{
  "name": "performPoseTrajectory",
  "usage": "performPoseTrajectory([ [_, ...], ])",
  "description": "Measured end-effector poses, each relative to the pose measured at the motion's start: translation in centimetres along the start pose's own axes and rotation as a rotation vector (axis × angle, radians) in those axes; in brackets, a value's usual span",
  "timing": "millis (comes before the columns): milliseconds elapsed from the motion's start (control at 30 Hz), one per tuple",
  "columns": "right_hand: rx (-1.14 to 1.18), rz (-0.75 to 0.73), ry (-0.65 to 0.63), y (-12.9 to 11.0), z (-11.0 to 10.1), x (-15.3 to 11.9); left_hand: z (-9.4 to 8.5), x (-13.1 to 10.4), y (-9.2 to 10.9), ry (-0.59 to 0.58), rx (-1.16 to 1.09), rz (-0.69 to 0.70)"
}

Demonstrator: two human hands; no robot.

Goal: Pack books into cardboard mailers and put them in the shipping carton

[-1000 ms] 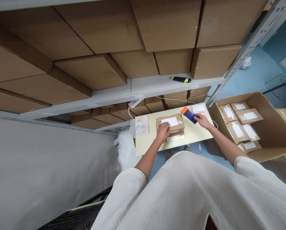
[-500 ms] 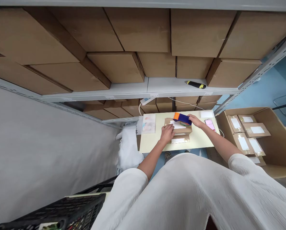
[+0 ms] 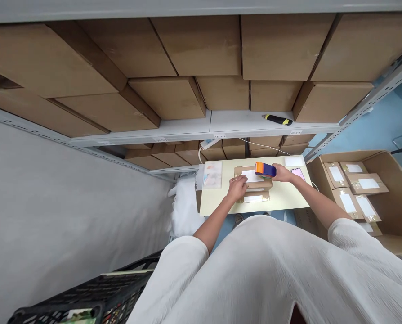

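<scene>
My right hand (image 3: pixel 282 173) is wrapped around the handle of a blue and orange tape dispenser (image 3: pixel 267 170). The dispenser is at the right end of a small cardboard box (image 3: pixel 258 185) with a white label on top. On the left part of that box lies my left hand (image 3: pixel 238 187), its fingers laid over the top. A second cardboard box (image 3: pixel 265 197) with a white label sits in front of it, nearer to me. Both rest on a pale yellow table (image 3: pixel 217 202). Whether tape is being laid is too small to tell.
A phone (image 3: pixel 297 173) and a clear plastic packet (image 3: pixel 212 174) lie on the table. At right stands a large carton (image 3: pixel 399 216) of labelled boxes. A shelf (image 3: pixel 234 121) with cartons and a utility knife (image 3: pixel 277 119) overhangs the table. A black crate (image 3: pixel 127 288) is at lower left.
My right hand has drawn the tape dispenser slightly to the right and levelled it. My left hand stays on the box. The whole view has shifted a little.
</scene>
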State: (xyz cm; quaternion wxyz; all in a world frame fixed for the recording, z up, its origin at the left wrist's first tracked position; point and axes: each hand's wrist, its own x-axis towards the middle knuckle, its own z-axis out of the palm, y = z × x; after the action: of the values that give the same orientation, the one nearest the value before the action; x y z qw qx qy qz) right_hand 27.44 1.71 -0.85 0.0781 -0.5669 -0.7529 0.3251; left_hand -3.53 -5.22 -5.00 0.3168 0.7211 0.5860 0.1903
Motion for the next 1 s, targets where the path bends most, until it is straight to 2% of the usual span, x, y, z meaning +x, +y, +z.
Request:
performPoseTrajectory([
  [167,0.043,-0.013,0.01,1.4,0.0,-0.5,-0.3,2.5,2.1,0.2,-0.538,-0.211],
  [233,0.046,-0.018,0.022,1.4,0.1,-0.6,-0.4,3.4,3.2,0.21,-0.718,-0.264],
  [333,0.057,-0.024,0.021,1.0,0.2,-0.8,-0.5,4.2,4.8,0.181,-0.863,-0.329],
  [467,0.064,-0.026,0.029,0.7,0.2,-0.9,-0.4,4.6,6.0,0.175,-0.929,-0.392],
  [600,0.082,-0.019,0.031,0.3,0.1,-1.1,-0.3,4.8,6.3,0.166,-0.961,-0.425],
  [833,0.17,-0.011,0.016,-0.9,-0.1,-1.4,-1.1,4.5,5.2,0.249,-0.919,-0.447],
  [1000,0.15,-0.063,-0.039,-2.3,-0.9,-1.3,-1.6,4.4,3.9,0.3,-0.94,-0.468],
])
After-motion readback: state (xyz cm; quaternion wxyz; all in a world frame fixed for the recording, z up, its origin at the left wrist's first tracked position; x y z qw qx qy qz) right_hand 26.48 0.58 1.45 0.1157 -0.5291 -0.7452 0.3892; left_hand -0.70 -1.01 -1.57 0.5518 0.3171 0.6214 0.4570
